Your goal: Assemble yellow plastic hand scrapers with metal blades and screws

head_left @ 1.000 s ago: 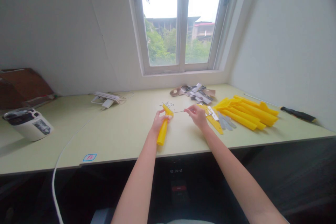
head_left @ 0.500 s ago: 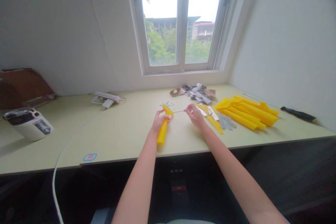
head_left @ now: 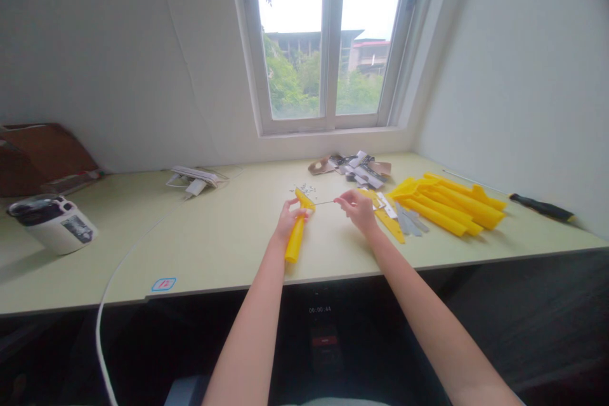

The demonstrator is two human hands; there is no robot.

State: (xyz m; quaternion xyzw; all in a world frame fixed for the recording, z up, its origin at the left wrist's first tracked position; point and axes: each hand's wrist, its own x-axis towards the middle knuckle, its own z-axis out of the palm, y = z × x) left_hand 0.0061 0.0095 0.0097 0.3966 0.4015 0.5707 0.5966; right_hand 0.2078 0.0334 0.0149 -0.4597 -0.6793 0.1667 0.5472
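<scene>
Our left hand (head_left: 284, 222) grips a yellow handle (head_left: 294, 242), our right hand (head_left: 358, 208) pinching a thin rod (head_left: 325, 203) against it, likely screwing, which calls for steady alignment.

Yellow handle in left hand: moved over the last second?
No, not visibly: the yellow handle in the left hand keeps its place against the blue-outlined label.

This looks like a workroom: a pale-green flat tabletop (head_left: 214, 241) bears piled yellow plastic tubular handles (head_left: 457, 206) and a long black-handled screwdriver (head_left: 542, 207).
</scene>
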